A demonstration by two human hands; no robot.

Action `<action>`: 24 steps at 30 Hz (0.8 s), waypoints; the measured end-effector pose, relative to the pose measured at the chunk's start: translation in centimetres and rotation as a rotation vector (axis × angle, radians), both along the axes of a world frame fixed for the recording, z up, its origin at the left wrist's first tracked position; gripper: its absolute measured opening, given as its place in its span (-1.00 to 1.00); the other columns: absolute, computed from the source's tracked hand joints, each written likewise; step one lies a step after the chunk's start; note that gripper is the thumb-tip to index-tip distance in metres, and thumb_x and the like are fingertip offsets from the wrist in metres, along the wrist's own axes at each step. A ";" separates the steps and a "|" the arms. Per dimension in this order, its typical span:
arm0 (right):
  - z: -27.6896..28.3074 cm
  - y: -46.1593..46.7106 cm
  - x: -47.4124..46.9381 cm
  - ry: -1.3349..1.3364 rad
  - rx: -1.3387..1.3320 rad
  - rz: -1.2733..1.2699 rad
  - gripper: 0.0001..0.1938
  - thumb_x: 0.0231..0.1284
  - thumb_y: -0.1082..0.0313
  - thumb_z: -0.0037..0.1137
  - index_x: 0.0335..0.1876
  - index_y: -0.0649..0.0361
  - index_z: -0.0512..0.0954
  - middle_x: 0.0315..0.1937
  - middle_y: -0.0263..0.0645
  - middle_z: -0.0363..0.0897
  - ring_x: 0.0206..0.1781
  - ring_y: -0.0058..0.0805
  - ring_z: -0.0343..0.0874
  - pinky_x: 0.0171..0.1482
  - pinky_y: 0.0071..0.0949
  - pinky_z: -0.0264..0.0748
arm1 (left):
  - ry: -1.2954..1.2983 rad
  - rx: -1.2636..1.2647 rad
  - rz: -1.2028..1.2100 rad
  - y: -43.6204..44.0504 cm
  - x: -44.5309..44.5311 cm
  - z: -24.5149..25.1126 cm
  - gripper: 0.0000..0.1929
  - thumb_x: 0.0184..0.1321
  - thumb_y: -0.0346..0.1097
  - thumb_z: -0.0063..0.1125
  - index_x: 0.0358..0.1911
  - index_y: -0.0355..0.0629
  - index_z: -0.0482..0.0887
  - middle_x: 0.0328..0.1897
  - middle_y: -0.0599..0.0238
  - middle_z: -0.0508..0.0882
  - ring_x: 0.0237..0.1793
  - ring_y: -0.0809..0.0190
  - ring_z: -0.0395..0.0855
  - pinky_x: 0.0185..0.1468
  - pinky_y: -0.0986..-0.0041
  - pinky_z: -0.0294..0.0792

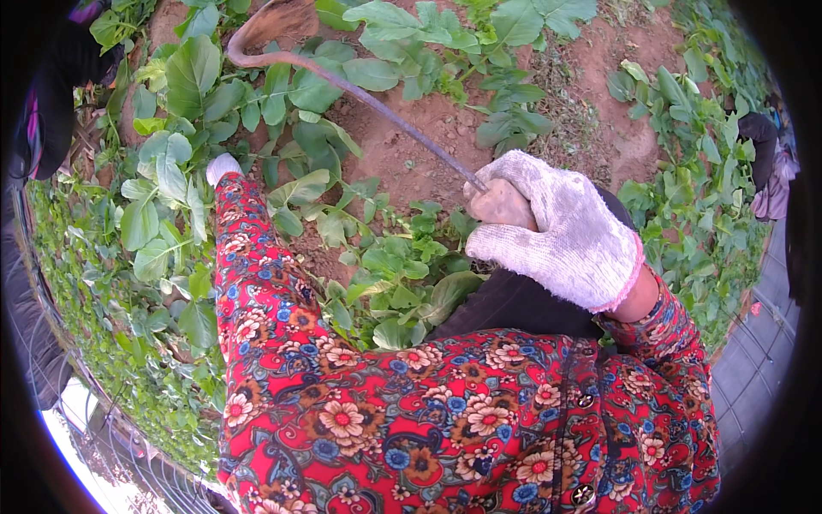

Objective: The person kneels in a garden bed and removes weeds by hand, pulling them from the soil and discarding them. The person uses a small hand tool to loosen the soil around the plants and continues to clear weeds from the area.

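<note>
My right hand (559, 225), in a white knitted glove, is closed around the rounded wooden handle of a hand hoe (385, 112). The tool's thin metal shank runs up and left to a curved neck, and its broad rusty blade (282, 22) is at the top edge over the leaves. My left hand (223, 168), also in a white glove, reaches down among leafy green plants (192, 77) at the left; its fingers are hidden by foliage. Bare reddish soil (398, 154) shows between the plants under the shank.
Dense leafy plants (681, 193) grow at the right, beside a strip of brown soil (616, 77). Dark clothing of another person (54, 96) shows at the upper left. At the right edge is another person's dark sleeve (758, 144). Grey sheeting (748, 366) lies at the lower right.
</note>
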State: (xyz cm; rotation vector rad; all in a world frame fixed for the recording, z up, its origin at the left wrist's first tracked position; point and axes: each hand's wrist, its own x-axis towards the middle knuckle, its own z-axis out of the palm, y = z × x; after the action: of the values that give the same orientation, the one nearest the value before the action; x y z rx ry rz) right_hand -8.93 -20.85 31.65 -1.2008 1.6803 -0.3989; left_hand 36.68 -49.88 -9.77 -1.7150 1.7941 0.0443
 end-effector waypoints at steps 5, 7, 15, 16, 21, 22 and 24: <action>-0.2 -0.1 0.1 0.018 0.010 -0.022 -0.57 0.09 0.10 0.43 -0.02 0.19 0.59 -0.27 -0.07 0.68 -0.15 -0.08 0.72 -0.05 -0.24 0.56 | 0.064 -0.016 -0.063 0.6 -0.1 -0.8 -0.71 0.14 -0.26 0.28 -0.06 -0.11 0.80 0.10 0.02 0.76 0.14 -0.08 0.70 0.20 0.11 0.55; -0.1 0.1 0.0 0.050 -0.028 -0.013 -0.63 0.16 0.07 0.40 -0.08 0.15 0.60 -0.28 -0.05 0.66 -0.14 -0.03 0.71 -0.08 -0.20 0.56 | 0.293 -0.129 0.048 1.3 -0.7 -1.2 -0.71 0.24 -0.23 0.11 -0.07 -0.14 0.78 0.10 -0.05 0.74 0.13 -0.12 0.69 0.18 0.08 0.53; -1.6 0.9 -0.3 0.010 -0.155 -0.160 -0.56 0.13 0.10 0.43 0.02 0.20 0.57 -0.16 -0.09 0.74 -0.10 -0.28 0.76 -0.02 -0.32 0.61 | 0.679 -0.303 -0.135 14.0 -0.9 0.1 -0.72 0.35 -0.23 0.04 0.00 -0.10 0.74 0.01 0.06 0.76 0.02 -0.07 0.72 0.16 0.19 0.54; -1.7 1.0 -0.6 -0.044 -0.144 -0.193 -0.57 0.14 0.13 0.42 0.01 0.22 0.57 -0.18 -0.15 0.73 -0.12 -0.36 0.73 -0.02 -0.36 0.60 | 0.721 -0.245 -0.183 15.6 -2.1 2.6 -0.72 0.35 -0.20 0.06 0.00 -0.08 0.75 0.05 0.07 0.75 0.04 -0.05 0.72 0.18 0.18 0.53; -2.3 1.1 -0.5 -0.168 -0.099 -0.346 -0.67 0.18 0.32 0.36 -0.01 0.29 0.58 -0.20 -0.35 0.68 -0.14 -0.57 0.63 0.02 -0.48 0.55 | 0.871 -0.160 0.223 23.4 -11.2 11.3 -0.66 0.30 -0.13 0.17 0.10 0.02 0.76 0.39 0.08 0.58 0.26 -0.07 0.62 0.36 0.20 0.43; -2.5 1.2 -0.6 -0.171 -0.094 -0.342 -0.68 0.18 0.33 0.35 0.00 0.29 0.58 -0.20 -0.35 0.68 -0.15 -0.57 0.62 0.00 -0.49 0.54 | 0.894 -0.158 0.248 24.2 -12.6 13.1 -0.64 0.29 -0.13 0.19 0.12 0.02 0.74 0.43 0.08 0.54 0.26 -0.08 0.62 0.36 0.19 0.43; -3.2 1.0 -0.8 -0.191 -0.085 -0.332 -0.69 0.20 0.35 0.33 0.01 0.28 0.57 -0.22 -0.35 0.67 -0.18 -0.58 0.61 -0.04 -0.51 0.54 | 0.935 -0.224 0.231 25.6 -14.2 13.5 -0.64 0.28 -0.13 0.20 0.12 0.02 0.74 0.45 0.09 0.53 0.25 -0.08 0.63 0.35 0.20 0.45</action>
State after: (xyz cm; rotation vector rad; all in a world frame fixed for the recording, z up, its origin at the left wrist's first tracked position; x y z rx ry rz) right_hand -9.69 -19.80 28.45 -0.9105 1.7090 -0.7721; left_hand 22.48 -24.24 3.72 -2.2698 2.2622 0.9043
